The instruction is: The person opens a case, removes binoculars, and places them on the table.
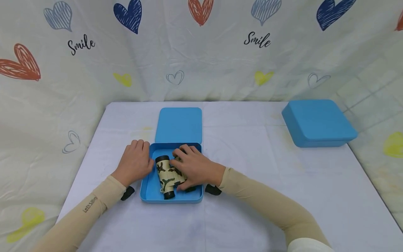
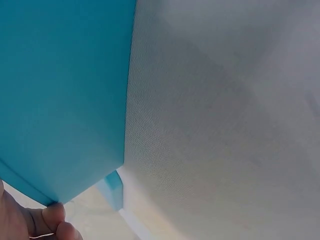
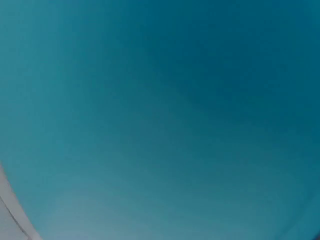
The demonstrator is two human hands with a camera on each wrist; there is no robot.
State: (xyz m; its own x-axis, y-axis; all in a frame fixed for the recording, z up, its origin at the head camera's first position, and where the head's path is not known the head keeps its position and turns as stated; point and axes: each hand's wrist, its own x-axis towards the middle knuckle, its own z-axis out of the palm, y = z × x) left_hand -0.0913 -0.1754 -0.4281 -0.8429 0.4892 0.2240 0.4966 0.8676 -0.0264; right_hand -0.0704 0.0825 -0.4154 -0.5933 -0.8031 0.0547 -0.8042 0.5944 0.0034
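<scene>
An opened blue box (image 1: 151, 190) stands on the table, its lid (image 1: 178, 124) folded back flat behind it. Inside lie camouflage-patterned binoculars (image 1: 163, 170), tilted slightly, with black ends. My right hand (image 1: 196, 167) reaches over the right side of the box and grips the binoculars' right barrel, mostly hiding it. At the box's left side my left hand (image 1: 136, 161) holds the rim. The left wrist view shows its fingertips pinching the edge near a corner of the blue wall (image 2: 65, 100). A blurred blue surface (image 3: 160, 120) fills almost all of the right wrist view.
A second blue box (image 1: 324, 122), closed, sits at the table's back right. White cloth (image 1: 245, 147) covers the table. Behind it hangs a curtain (image 1: 217, 63) printed with hearts and the word "Smile".
</scene>
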